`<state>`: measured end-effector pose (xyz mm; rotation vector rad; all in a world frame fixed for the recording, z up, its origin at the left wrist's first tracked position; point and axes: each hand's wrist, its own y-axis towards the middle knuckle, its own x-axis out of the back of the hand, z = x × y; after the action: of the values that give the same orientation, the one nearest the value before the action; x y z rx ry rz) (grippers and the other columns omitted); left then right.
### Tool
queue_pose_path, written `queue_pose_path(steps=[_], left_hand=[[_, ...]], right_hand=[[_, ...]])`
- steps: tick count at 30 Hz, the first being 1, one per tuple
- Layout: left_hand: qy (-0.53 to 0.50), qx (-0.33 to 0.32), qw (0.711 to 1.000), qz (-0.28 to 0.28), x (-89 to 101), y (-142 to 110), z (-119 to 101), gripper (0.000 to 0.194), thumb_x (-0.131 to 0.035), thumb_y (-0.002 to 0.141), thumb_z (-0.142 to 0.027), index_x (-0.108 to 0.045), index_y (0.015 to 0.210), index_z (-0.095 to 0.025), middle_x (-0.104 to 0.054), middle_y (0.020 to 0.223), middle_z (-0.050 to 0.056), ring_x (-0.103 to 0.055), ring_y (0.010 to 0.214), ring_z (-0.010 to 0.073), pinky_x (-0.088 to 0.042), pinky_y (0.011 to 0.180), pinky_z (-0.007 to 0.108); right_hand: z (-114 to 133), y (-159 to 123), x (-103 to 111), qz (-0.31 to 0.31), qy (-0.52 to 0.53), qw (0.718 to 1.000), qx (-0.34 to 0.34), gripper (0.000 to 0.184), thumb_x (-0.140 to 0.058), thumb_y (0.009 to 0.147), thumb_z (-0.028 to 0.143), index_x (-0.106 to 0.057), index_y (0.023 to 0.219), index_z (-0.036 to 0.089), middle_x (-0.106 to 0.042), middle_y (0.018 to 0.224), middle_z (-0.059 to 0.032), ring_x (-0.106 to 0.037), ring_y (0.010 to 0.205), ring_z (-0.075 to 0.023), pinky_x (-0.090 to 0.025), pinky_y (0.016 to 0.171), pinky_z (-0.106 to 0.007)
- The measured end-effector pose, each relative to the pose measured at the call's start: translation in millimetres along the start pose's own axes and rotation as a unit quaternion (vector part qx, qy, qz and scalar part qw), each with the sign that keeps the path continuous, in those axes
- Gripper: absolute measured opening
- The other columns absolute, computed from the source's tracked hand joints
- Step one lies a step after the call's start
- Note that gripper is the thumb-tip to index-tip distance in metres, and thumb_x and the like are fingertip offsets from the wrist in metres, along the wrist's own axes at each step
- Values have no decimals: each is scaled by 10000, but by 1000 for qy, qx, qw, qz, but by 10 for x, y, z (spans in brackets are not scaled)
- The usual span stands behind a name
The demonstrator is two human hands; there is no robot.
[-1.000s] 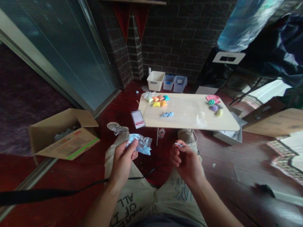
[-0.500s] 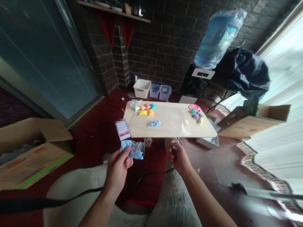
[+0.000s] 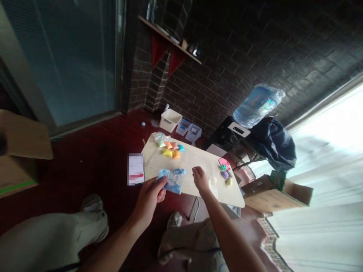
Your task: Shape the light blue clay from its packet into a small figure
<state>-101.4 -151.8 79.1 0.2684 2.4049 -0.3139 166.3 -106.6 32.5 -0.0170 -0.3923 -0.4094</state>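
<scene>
My left hand [image 3: 150, 196] pinches a clear plastic packet with light blue clay [image 3: 171, 183] at the near edge of a low light wooden table [image 3: 198, 162]. My right hand [image 3: 200, 178] reaches over the table with its fingers curled closed; what it holds is hidden. Several small coloured clay packets [image 3: 170, 147] lie at the table's far left. Pink, green, purple and yellow clay shapes [image 3: 225, 170] sit at the table's right end.
A card [image 3: 136, 173] lies off the table's left edge. White and clear bins [image 3: 181, 122] stand by the brick wall. Cardboard boxes sit at the far left [image 3: 19, 151] and at the right [image 3: 275, 194]. A water bottle [image 3: 256, 105] rests on a dark stand.
The view has tilted and swung. Both hands have moved forward from above my lap to the table's near edge, the left still holding the blue packet.
</scene>
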Motion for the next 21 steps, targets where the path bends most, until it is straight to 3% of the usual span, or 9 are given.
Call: queue_pose_path(steps=[3,7,10,13,21], left_hand=[[-17,50,998,-39,184,127,197,512,-846,777,-442,-445,594,-181,-417,473,-77,-305,418,39,-182,443,195],[-52,54,992,-98,251,381,263,452,-841,745,-394,-446,657,-193,-429,498,-92,-315,417,40,-217,434,186],[-58,38,990,-126,167,579,229,439,-828,739,-365,-426,681,-200,-430,509,-100,-339,425,42,-254,441,181],[-62,29,989,-133,47,720,212,454,-839,726,-342,-411,667,-202,-440,508,-94,-351,430,44,-266,443,185],[-15,8,994,-106,-326,1145,232,428,-821,725,-332,-419,653,-202,-417,509,-92,-340,440,47,-260,447,195]], right_hand=[[-186,269,-180,-10,-83,996,39,354,-677,1019,340,-630,1328,173,-660,1326,-111,-695,1106,-265,-608,922,-474],[-428,312,-401,-25,-151,982,107,335,-677,1020,345,-641,1303,169,-673,1296,-104,-702,1081,-255,-609,912,-464],[-544,262,-474,-39,-187,967,167,239,-687,1008,348,-707,1154,161,-720,1183,-91,-700,1058,-250,-582,945,-472],[-618,235,-481,-47,-204,955,212,185,-657,1004,313,-780,994,176,-750,1107,-149,-662,1079,-300,-538,976,-499],[-575,188,-516,-1,-199,949,244,182,-627,986,247,-807,1002,224,-746,1088,-139,-632,1054,-309,-497,950,-483]])
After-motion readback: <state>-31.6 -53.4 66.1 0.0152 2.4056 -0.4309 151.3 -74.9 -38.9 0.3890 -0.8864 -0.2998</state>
